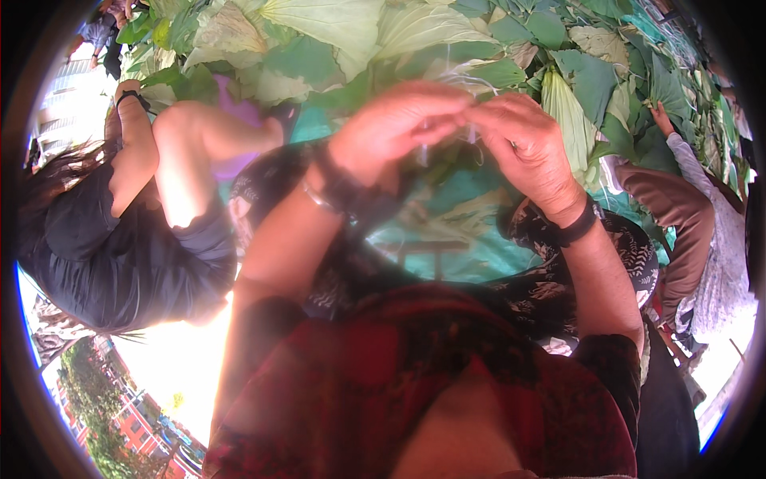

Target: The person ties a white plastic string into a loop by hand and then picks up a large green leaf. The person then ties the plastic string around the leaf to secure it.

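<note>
Both hands are raised close together over the leaves, their fingertips meeting or nearly so. My left hand (pixel 402 127) is blurred, with fingers bent towards the right hand; thin whitish strands show near its fingers, but its hold on them is unclear. My right hand (pixel 528 146) pinches thin whitish strands (pixel 473 133) between thumb and fingers, and more strands show just above the fingertips. Large green leaves, apparently lotus leaves (pixel 326 24), lie heaped beyond the hands. A folded pale green leaf (pixel 562 114) is to the right of my right hand.
Green sheeting (pixel 473 260) with pieces of leaf on it lies between my patterned trouser legs (pixel 535 293). A person in dark clothes (pixel 143 263) sits close at the left. At the right, another person's hand (pixel 662 118) touches the leaf heap. Further people show at the upper left.
</note>
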Demonstrator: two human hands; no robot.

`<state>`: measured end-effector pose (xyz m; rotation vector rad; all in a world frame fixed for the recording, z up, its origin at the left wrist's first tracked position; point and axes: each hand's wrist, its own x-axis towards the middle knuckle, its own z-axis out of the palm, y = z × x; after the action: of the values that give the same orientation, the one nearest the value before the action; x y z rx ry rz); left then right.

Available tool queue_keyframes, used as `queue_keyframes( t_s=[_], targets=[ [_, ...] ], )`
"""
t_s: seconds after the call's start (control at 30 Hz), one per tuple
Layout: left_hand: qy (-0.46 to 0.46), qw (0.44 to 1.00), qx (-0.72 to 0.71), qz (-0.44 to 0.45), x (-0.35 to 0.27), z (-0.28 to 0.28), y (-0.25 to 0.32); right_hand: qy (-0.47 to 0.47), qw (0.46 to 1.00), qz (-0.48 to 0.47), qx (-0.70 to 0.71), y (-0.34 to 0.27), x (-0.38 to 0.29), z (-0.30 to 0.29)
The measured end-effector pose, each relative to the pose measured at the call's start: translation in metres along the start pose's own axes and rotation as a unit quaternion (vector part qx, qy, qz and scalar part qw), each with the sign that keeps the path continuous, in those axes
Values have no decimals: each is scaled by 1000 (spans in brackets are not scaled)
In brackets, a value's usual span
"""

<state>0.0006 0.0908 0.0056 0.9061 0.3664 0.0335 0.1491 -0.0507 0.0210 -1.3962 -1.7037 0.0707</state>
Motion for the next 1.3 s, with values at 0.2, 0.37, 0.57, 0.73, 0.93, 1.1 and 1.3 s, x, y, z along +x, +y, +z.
queue_keyframes(
  t_s=[0.2, 0.37, 0.57, 0.73, 0.93, 1.1, 1.3],
  targets=[
    [-27, 996, -84, 23, 4, -2, -11, -1, 989, 95, 110, -6, -1, 2],
    [24, 996, -57, 68, 3, 2, -18, -21, 933, 236, 272, -9, -3, 5],
    [87, 989, -79, 94, 6, 7, -23, -86, 922, 260, 275, -6, -4, 2],
    [130, 979, -78, 139, 3, 22, -23, -37, 772, 451, 447, 1, -8, 5],
    [111, 970, 127, 176, 0, 41, -17, -54, 764, 482, 426, -2, -7, -11],
    [60, 910, 325, 250, 4, 38, -23, -169, 838, 439, 275, 4, -9, -24],
    [122, 907, 357, 187, 1, 42, -26, -171, 866, 400, 247, 6, -14, -20]
  ],
)
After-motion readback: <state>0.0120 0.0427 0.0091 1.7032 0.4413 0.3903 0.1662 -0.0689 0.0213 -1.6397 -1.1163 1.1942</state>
